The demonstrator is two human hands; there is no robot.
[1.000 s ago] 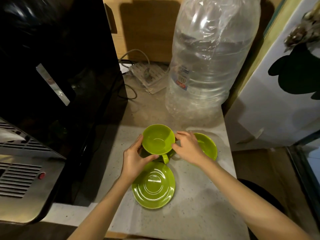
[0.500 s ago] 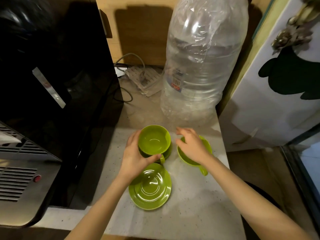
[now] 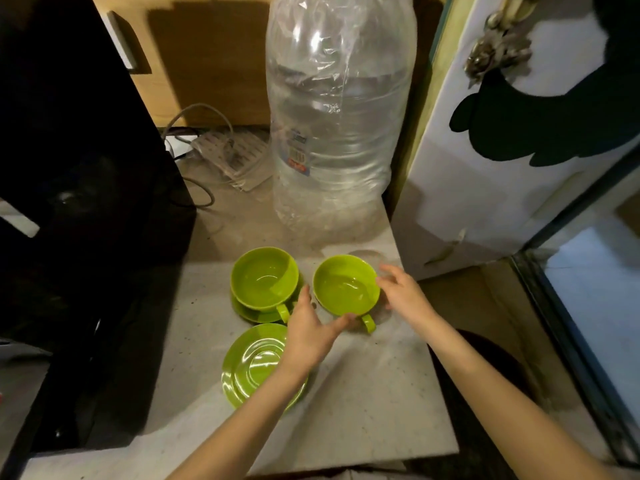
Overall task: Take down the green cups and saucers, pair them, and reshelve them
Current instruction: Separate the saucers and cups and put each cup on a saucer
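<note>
Two green cups and two green saucers are on the pale counter (image 3: 363,393). The left cup (image 3: 265,278) sits on a saucer (image 3: 254,315), handle toward me. The right cup (image 3: 346,287) stands straight on the counter, its handle (image 3: 369,322) also toward me. An empty saucer (image 3: 249,368) lies nearer, partly under my left wrist. My left hand (image 3: 310,332) clasps the right cup's near-left wall, thumb under its near side. My right hand (image 3: 405,296) is at that cup's right rim with fingers spread.
A large clear water bottle (image 3: 332,133) stands just behind the cups. A black appliance (image 3: 79,185) fills the left side. A power strip with cables (image 3: 232,154) lies at the back. A white panel (image 3: 502,168) stands right; the counter's right edge drops off.
The left cup now rests on its saucer and my left hand has left it for the right cup. My right hand slid off the right cup's top to its right rim.
</note>
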